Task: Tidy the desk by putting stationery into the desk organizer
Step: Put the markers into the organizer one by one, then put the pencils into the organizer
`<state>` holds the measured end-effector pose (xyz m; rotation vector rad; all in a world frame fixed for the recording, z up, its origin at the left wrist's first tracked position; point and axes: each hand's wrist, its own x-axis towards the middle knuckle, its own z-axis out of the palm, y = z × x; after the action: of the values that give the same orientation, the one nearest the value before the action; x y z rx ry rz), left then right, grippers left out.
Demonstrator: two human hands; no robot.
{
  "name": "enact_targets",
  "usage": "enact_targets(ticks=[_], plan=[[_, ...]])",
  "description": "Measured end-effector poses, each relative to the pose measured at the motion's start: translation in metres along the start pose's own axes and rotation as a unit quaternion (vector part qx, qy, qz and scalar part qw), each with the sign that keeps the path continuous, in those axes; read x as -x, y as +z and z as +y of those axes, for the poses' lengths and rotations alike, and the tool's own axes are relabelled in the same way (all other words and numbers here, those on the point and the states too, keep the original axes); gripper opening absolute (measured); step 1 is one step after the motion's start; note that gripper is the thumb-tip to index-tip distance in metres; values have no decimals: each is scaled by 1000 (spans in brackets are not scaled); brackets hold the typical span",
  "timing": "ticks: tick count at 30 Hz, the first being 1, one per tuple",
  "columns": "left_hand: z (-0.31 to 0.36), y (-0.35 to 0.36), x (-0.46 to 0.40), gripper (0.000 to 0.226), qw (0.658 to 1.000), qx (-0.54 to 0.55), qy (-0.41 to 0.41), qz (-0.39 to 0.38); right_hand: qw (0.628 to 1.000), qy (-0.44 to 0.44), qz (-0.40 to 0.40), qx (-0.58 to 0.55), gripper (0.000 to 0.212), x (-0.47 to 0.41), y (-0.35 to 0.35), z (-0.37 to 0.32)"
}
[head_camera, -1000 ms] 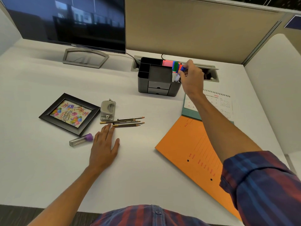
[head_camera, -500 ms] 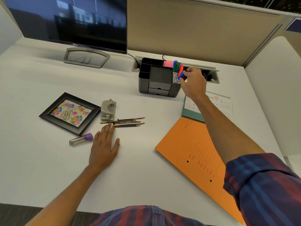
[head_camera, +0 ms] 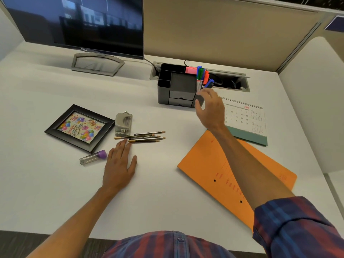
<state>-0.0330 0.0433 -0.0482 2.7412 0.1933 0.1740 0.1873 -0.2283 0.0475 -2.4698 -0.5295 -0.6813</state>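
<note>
Black desk organizer at upper centre holds blue, green and orange markers and a pink pad. Orange folder lower right — plaid red-and-blue sleeve below it. Black picture frame, purple-capped tube — white desk

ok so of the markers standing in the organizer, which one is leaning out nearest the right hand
The blue marker at the organizer's right edge. It tilts outward toward the right hand, while the green marker and orange marker stand more upright behind it.

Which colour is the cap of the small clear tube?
Purple cap, seen in the head view.
</note>
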Motion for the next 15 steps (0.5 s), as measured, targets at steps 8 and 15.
enact_targets(ticks=[8,15], plan=[[0,0,0,63,1000,4,-4,-4,960,7,-280,-30,30,53,34,-35],[0,0,0,62,1000,-1,-2,-3,933,-18,-358,-24,33,67,61,-56]])
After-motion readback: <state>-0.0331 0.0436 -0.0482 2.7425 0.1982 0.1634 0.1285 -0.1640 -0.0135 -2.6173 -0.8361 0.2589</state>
